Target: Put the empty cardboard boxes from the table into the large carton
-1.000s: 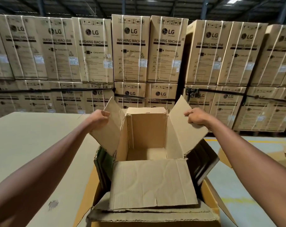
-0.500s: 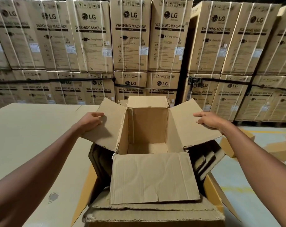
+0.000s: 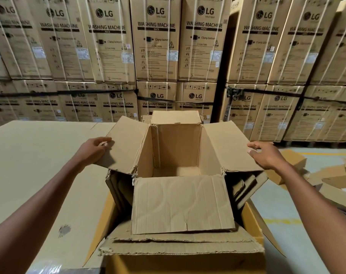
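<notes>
Head view, step in hand: we judged that we were seating an empty cardboard box [image 3: 176,153] into the large carton [image 3: 251,218], the box standing upright in the carton's mouth with all four flaps splayed out.
Head view, task's thing: the box sat in the carton, its lower part sunk below the carton's rim, its near flap [image 3: 182,204] lying over the carton's torn front flap [image 3: 178,246]; dark flattened cardboard [image 3: 241,186] was wedged on either side of it.
Head view, left hand: our left hand [image 3: 95,149] lay on the outer edge of the left flap [image 3: 126,143], fingers bent over the edge and holding it.
Head view, right hand: our right hand [image 3: 265,153] hovered at the outer edge of the right flap [image 3: 229,145], fingers loose and spread, gripping nothing; whether the fingertips touched the flap we could not tell.
Head view, arms: both forearms reached forward and slightly inward from the bottom corners, level with the flaps.
Head view, next move: in our judgement it called for pressing the box down evenly or letting go, then turning to the surface [image 3: 29,165] on our left for another box.
Head view, surroundings: stacked washing machine cartons [image 3: 156,46] stood behind; loose cardboard [image 3: 330,180] lay on the floor [image 3: 287,224] to the right.
</notes>
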### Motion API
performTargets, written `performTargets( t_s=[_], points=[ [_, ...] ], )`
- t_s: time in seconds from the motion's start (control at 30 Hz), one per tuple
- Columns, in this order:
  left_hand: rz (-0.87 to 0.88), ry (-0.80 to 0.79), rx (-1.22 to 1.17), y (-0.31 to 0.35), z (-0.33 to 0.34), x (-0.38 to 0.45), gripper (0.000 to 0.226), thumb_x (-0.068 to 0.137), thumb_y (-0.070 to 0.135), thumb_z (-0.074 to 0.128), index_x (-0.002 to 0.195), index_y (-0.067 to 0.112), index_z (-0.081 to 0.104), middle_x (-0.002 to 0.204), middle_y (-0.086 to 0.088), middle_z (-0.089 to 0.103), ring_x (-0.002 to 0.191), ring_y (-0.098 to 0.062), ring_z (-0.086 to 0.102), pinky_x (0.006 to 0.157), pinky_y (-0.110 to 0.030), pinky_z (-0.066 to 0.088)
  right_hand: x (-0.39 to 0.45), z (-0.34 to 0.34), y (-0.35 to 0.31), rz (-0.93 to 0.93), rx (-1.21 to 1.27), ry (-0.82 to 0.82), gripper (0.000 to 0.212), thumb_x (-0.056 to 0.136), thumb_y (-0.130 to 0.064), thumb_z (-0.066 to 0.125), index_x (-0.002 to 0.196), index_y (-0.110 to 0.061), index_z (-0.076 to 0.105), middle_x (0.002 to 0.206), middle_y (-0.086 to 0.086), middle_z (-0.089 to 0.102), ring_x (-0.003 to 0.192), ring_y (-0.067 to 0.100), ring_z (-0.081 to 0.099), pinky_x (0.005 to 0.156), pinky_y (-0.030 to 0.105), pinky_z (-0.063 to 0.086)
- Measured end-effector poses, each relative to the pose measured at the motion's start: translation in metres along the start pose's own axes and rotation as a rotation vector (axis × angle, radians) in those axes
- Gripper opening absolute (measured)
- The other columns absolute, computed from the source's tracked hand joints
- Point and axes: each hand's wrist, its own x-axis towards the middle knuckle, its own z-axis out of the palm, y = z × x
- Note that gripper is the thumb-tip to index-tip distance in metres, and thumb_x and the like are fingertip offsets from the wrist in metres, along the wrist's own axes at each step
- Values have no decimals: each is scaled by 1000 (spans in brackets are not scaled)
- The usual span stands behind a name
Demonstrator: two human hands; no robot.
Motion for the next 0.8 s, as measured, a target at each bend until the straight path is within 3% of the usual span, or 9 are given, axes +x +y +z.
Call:
performTargets(
  t_s=[0.07, 0.13, 0.23, 0.4, 0.47, 0.6, 0.7, 0.8],
  points=[
    [-12, 74, -9, 8, 4, -15, 40, 102, 13, 49, 136, 25, 65, 148, -9, 55, 121, -30, 54, 82, -36, 48, -6, 3, -2, 30, -83, 56, 35, 96, -35, 64, 130, -30, 67, 144, 1, 55, 135, 34, 38, 109, 48, 32],
    [11, 144, -61, 18, 6, -35, 38, 104, 16, 51, 140, 23, 63, 151, -9, 53, 134, -31, 50, 92, -36, 46, -16, 5, -9, 29, -121, 109, 32, 94, -33, 66, 126, -31, 68, 144, 1, 51, 135, 30, 31, 107, 45, 25],
    [61, 268, -127, 23, 10, -66, 37, 103, 20, 55, 140, 22, 62, 148, -9, 56, 135, -29, 52, 104, -42, 46, -32, 10, -23, -17, -30, 183, 29, 92, -29, 68, 121, -33, 69, 144, -1, 50, 139, 24, 26, 110, 43, 21],
    [144, 570, -313, 11, 21, -122, 28, 99, 24, 58, 123, 25, 72, 133, -4, 63, 125, -21, 58, 92, -35, 48, -72, 27, -45, -111, 319, 170, 23, 89, -36, 69, 110, -46, 70, 134, -11, 55, 130, 27, 47, 108, 55, 41],
    [128, 640, -393, 9, 29, -147, 24, 99, 22, 58, 118, 27, 73, 130, -2, 65, 121, -18, 59, 86, -31, 48, -91, 36, -58, -130, 421, 161, 21, 90, -37, 69, 110, -45, 71, 134, -12, 59, 125, 20, 54, 106, 51, 46],
    [65, 624, -525, -2, 43, -186, 24, 101, 19, 59, 112, 34, 74, 126, 0, 69, 118, -20, 62, 93, -41, 52, -129, 55, -94, -217, 612, 113, 23, 96, -27, 66, 116, -34, 71, 128, -13, 65, 124, 7, 53, 104, 33, 43],
    [-1, 551, -621, -13, 45, -210, 24, 101, 17, 59, 110, 32, 76, 119, 1, 71, 111, -21, 63, 95, -47, 52, -153, 74, -129, -277, 727, 50, 21, 96, -25, 66, 114, -34, 73, 120, -17, 68, 120, 6, 58, 101, 30, 47],
    [-42, 507, -690, -25, 38, -236, 23, 101, 18, 60, 105, 33, 77, 118, 3, 73, 112, -24, 65, 91, -42, 55, -183, 98, -168, -310, 808, -31, 20, 96, -22, 66, 111, -33, 74, 108, -15, 70, 107, 5, 64, 94, 29, 54]
  ],
)
